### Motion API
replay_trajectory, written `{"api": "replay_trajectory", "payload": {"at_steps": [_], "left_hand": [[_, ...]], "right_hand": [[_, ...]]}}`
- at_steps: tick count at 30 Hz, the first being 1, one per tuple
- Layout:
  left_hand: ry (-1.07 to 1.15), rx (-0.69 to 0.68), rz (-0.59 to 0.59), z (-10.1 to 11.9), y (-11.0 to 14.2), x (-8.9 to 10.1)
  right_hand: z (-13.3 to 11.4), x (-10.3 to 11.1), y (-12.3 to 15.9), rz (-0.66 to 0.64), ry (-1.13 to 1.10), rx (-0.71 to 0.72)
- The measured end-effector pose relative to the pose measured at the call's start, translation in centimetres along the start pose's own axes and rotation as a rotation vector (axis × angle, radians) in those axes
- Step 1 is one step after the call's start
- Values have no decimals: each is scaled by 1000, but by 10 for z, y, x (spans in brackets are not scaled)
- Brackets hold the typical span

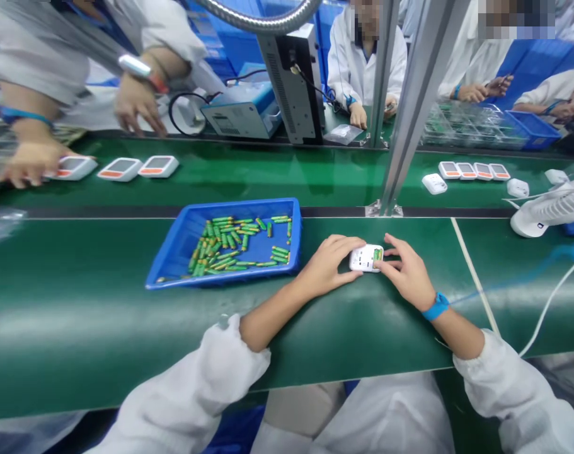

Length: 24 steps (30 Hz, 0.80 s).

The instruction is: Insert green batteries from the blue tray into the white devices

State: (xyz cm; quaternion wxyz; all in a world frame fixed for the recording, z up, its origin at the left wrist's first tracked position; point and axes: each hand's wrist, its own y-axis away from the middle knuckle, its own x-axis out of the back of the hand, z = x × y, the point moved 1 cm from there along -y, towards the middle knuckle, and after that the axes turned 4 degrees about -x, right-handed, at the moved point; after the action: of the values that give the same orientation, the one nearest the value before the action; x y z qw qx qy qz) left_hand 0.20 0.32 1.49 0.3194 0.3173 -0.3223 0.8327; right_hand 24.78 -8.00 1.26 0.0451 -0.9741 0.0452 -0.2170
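Observation:
A small white plastic device (pixel 362 257) lies on the green bench with its back facing up, and green batteries (pixel 378 255) show in the compartment at its right end. My left hand (pixel 331 261) grips the device's left side between thumb and fingers. At the right end, my right hand (pixel 407 271) has its thumb against the batteries, with its other fingers curved apart beyond the edge. A blue wristband circles my right wrist. Left of my hands stands a blue tray (pixel 173 252) with many loose green batteries (pixel 225 243) in it.
Behind the bench runs a green conveyor (pixel 268 170) carrying white devices (pixel 159 166) at left and more (pixel 473 171) at right. A metal post (pixel 404 120) rises behind my hands. A white fan (pixel 546 211) stands at right. A co-worker's hand (pixel 31 161) touches a device at far left.

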Motion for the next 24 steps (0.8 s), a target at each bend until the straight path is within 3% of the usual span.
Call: {"api": "replay_trajectory", "payload": {"at_steps": [3, 7, 12, 17, 20, 24], "left_hand": [[-37, -45, 66, -1, 2, 2], [-67, -142, 126, -2, 6, 1], [-118, -171, 172, -2, 11, 1], [-162, -85, 168, -1, 8, 3], [-157, -86, 139, -2, 3, 2], [-132, -117, 120, -8, 0, -3]], "right_hand": [[7, -4, -9, -54, -233, -110], [8, -6, -18, -102, -326, -183], [-1, 1, -23, -189, -342, -142], [6, 11, -31, -204, -372, -89], [19, 24, -41, -80, -328, -71], [40, 64, -49, 306, -81, -20]]}}
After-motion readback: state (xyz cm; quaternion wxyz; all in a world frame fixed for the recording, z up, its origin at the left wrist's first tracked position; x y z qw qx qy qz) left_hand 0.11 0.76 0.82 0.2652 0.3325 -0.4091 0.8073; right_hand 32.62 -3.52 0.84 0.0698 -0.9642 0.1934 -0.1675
